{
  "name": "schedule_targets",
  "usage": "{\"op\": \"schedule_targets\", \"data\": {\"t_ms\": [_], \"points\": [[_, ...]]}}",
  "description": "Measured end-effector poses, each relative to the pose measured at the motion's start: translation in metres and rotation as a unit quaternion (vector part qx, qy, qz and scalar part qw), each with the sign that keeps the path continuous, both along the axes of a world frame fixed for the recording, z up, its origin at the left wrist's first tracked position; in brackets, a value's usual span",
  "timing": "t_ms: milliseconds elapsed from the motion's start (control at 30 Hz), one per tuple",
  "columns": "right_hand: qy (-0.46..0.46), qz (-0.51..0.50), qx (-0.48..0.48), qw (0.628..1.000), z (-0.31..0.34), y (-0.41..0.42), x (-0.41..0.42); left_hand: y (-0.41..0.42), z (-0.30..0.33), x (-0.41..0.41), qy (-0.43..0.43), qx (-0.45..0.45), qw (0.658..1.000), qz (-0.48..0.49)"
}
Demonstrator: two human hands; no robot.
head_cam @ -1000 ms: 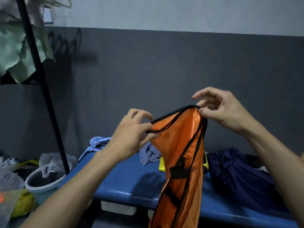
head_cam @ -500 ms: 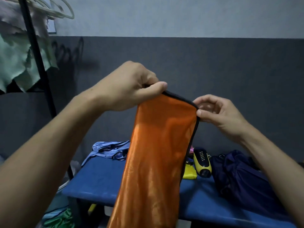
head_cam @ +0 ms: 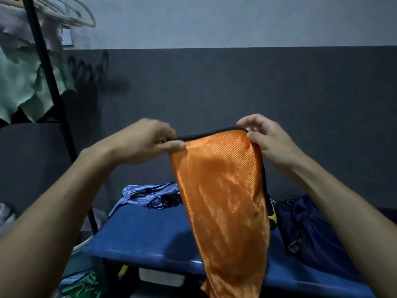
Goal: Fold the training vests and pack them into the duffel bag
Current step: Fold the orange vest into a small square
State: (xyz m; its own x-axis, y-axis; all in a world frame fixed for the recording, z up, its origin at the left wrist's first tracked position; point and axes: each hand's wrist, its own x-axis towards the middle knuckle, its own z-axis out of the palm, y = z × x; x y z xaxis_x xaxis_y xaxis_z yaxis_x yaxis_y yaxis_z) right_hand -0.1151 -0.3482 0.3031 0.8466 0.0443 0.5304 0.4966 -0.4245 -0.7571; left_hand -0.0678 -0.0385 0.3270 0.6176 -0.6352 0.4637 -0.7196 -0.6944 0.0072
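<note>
An orange mesh training vest [head_cam: 223,201] with black trim hangs in the air in front of me, above the blue table [head_cam: 150,235]. My left hand [head_cam: 146,140] pinches the left end of its black top edge. My right hand [head_cam: 264,138] pinches the right end. The vest's lower part drops below the table's front edge. A light blue vest [head_cam: 148,195] lies crumpled at the back of the table. The dark navy duffel bag [head_cam: 309,229] sits slumped on the table's right side.
A black clothes rack pole [head_cam: 51,87] stands at the left with pale green cloth [head_cam: 19,82] and hangers on it. A yellow and black object [head_cam: 272,214] peeks out behind the orange vest. Green fabric [head_cam: 83,287] lies on the floor at lower left.
My left hand has come down from higher up, so the vest's top edge is nearly level between both hands. The vest has spread wider and the view has shifted slightly.
</note>
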Motion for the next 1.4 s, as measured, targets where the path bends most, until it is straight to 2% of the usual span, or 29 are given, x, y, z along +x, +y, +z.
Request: {"op": "schedule_targets", "data": {"t_ms": [100, 133, 167, 233, 300, 400, 467, 533, 667, 767, 900, 1100, 1200, 1400], "points": [[-0.015, 0.032, -0.05, 0.998, 0.001, 0.008, -0.002, 0.004, -0.001, -0.005, 0.072, 0.113, 0.989, 0.066], [-0.024, 0.041, -0.073, 0.996, 0.002, 0.012, -0.002, 0.0, -0.002, -0.008, 0.092, 0.124, 0.985, 0.071], [-0.034, 0.051, -0.096, 0.993, 0.002, 0.017, -0.002, -0.008, -0.004, -0.012, 0.115, 0.099, 0.986, 0.063], [-0.053, 0.067, -0.137, 0.987, 0.003, 0.026, -0.002, -0.03, -0.008, -0.017, 0.168, -0.023, 0.985, -0.002], [-0.063, 0.077, -0.17, 0.981, 0.001, 0.032, 0.0, -0.054, -0.015, -0.015, 0.251, -0.102, 0.957, -0.105], [-0.047, 0.084, -0.188, 0.978, -0.006, 0.033, 0.002, -0.071, -0.031, -0.007, 0.355, -0.122, 0.916, -0.138], [-0.034, 0.09, -0.171, 0.981, -0.012, 0.029, 0.002, -0.077, -0.035, -0.004, 0.377, -0.15, 0.903, -0.144], [-0.017, 0.102, -0.13, 0.986, -0.019, 0.023, 0.001, -0.08, -0.036, -0.003, 0.366, -0.16, 0.905, -0.149], [0.053, 0.124, -0.054, 0.989, -0.038, 0.011, 0.001, -0.078, -0.032, -0.001, 0.324, -0.118, 0.927, -0.146], [0.128, 0.193, -0.022, 0.972, -0.06, 0.008, 0.001, -0.075, -0.031, 0.0, 0.324, -0.09, 0.931, -0.142], [0.159, 0.216, 0.011, 0.963, -0.093, 0.014, 0.005, -0.072, -0.031, 0.0, 0.339, -0.03, 0.932, -0.127], [0.169, 0.214, 0.079, 0.959, -0.119, 0.024, 0.015, -0.073, -0.024, 0.002, 0.171, 0.039, 0.98, -0.094], [0.196, 0.205, 0.058, 0.957, -0.135, 0.024, 0.019, -0.071, -0.011, 0.004, 0.092, 0.025, 0.99, -0.1], [0.25, 0.157, 0.063, 0.953, -0.173, 0.019, 0.019, -0.065, 0.005, 0.013, 0.036, 0.012, 0.997, -0.066]]}}
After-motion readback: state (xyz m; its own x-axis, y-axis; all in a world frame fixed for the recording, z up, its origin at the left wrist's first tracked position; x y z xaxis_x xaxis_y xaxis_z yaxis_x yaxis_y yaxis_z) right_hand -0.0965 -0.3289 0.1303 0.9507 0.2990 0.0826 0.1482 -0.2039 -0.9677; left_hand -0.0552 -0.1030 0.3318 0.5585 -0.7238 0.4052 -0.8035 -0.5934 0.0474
